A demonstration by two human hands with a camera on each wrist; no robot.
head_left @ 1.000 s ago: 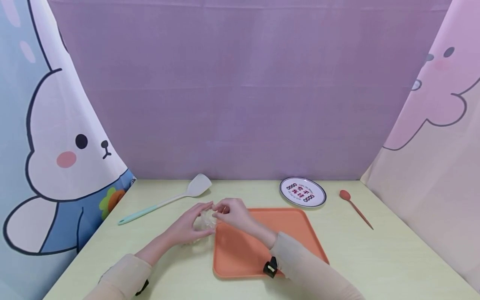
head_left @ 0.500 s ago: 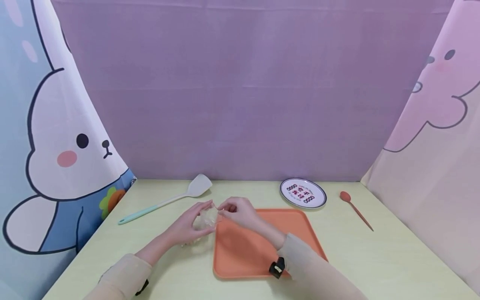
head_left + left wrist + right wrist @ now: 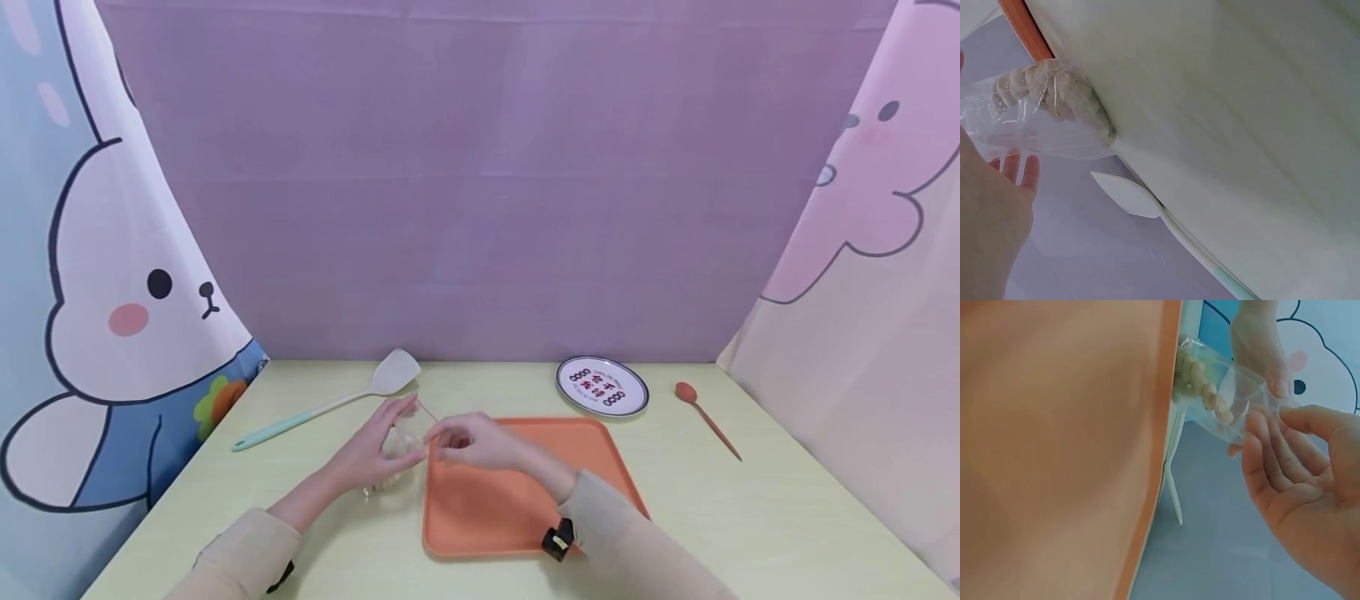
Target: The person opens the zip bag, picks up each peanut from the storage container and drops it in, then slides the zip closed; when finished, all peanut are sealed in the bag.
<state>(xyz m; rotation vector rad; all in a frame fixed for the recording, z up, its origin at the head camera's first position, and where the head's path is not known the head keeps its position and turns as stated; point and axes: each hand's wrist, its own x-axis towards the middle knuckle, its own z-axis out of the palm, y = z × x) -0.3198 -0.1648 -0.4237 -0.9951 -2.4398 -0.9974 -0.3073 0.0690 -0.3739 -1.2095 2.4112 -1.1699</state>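
Note:
A clear plastic bag [image 3: 401,442] of peanuts hangs between the two hands, over the tray's left edge. In the right wrist view the peanuts [image 3: 1200,381] lie in the bag's lower end. My left hand [image 3: 367,450] holds the bag near its mouth, thumb and fingers on opposite sides. My right hand [image 3: 480,442] pinches the bag's mouth edge between thumb and fingertips. A thin reddish line runs from the left fingertips to the right fingers along the mouth. In the left wrist view the bag [image 3: 1054,112] shows from the side, and the right hand is mostly out of frame.
An orange tray [image 3: 525,533] lies under the right forearm. Behind the left hand is a white spatula [image 3: 396,372] with a mint handle. A printed plate [image 3: 602,387] and a red spoon [image 3: 686,392] lie at the back right. A purple curtain [image 3: 480,183] closes the rear.
My right hand first drew a little to the right, then moved lower and nearer, stretching the bag's mouth wider. The left hand stays nearly in place round the bag.

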